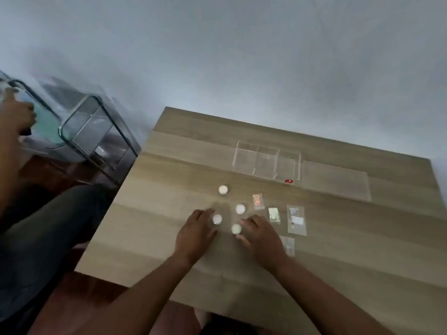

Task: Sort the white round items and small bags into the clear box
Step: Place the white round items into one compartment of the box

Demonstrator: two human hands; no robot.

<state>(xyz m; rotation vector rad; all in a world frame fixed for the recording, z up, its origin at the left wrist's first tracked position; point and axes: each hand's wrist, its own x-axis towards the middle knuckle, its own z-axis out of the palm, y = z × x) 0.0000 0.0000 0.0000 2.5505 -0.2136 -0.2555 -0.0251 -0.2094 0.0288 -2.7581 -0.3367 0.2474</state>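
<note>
Several white round items lie on the wooden table [169, 238]: one at the far left [223, 189], one in the middle [240, 209], one [217, 219] against my left hand's fingertips, one [236, 229] against my right hand's fingertips. My left hand [194, 234] and my right hand [260, 235] rest palm down with fingers spread, gripping nothing. Small clear bags lie to the right: one with an orange figure [257, 201], a shiny one [273, 215], a larger one [296, 220], and one [289, 245] partly under my right hand. The clear box [266, 163] with compartments stands behind them.
A flat clear lid [336, 180] lies right of the box, with a small red tag [288, 181] at the box's front. Left of the table stands a glass side table [96, 131]. Another person's hand [17, 114] and legs [48, 226] are at the left.
</note>
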